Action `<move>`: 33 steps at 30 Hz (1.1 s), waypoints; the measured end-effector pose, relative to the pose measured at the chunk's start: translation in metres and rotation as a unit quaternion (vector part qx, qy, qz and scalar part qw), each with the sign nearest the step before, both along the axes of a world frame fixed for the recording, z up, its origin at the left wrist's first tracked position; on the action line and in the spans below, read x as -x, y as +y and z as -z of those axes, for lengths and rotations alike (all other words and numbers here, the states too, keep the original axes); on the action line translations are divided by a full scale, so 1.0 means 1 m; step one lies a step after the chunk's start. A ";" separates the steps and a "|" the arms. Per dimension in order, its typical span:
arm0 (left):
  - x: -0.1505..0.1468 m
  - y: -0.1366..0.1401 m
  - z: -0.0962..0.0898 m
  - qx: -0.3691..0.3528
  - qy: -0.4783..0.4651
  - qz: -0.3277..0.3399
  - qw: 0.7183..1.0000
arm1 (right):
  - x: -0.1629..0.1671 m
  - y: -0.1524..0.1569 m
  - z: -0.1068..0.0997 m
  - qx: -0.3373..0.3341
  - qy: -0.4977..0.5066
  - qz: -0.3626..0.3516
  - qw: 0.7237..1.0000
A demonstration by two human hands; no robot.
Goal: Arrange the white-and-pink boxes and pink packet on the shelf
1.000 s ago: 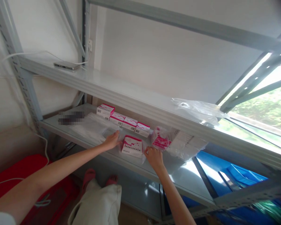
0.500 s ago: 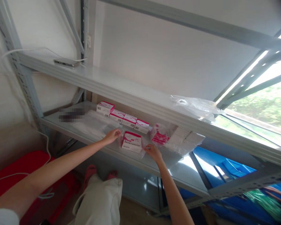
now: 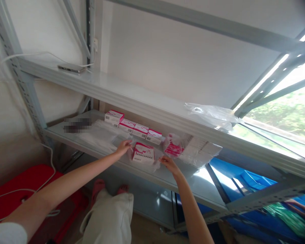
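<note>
Against a pale wall [image 3: 167, 64] stands the metal rack [image 3: 28, 86], the largest thing before us. Its lower shelf [image 3: 200, 186] serves as our working place, perhaps because we can reach it comfortably from above. On the left part of this shelf lie flat plastic bags [image 3: 101, 135], and on the right part lie white packs [image 3: 200, 154] under clear plastic; we suppose they are put aside so that the middle is free for handling. Behind, four pink-and-white boxes [image 3: 140, 130] stand in a row, maybe to save room at the front. Just beyond the right end of this row is a pink pack [image 3: 173, 149] wrapped in plastic.

Nearer to the front edge lies one more box [image 3: 143, 152], its printed side up. Clear film [image 3: 154, 166] shows at its left, right and front; whether the box is inside it or upon it, we cannot tell. Our left hand [image 3: 124, 148] seems to pinch this film on one side, and our right hand [image 3: 169, 163] on the other. Neither seems to touch the box itself. We judge that the film is held this way to spread it around the box.
</note>
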State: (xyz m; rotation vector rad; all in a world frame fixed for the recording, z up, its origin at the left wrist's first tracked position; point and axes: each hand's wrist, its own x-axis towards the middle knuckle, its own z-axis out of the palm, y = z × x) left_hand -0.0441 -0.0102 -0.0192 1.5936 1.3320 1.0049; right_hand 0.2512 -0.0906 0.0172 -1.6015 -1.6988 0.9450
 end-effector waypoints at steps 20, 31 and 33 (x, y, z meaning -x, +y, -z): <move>0.039 -0.007 -0.058 0.006 -0.158 0.159 0.975 | 0.044 -0.002 -0.026 0.028 0.422 0.000 0.906; 0.032 0.004 -0.120 -0.074 -0.207 0.197 0.955 | 0.006 0.019 -0.050 -0.115 0.293 0.089 0.945; 0.021 0.006 -0.121 -0.113 -0.188 0.197 0.956 | 0.012 0.024 -0.053 -0.117 0.300 0.082 0.943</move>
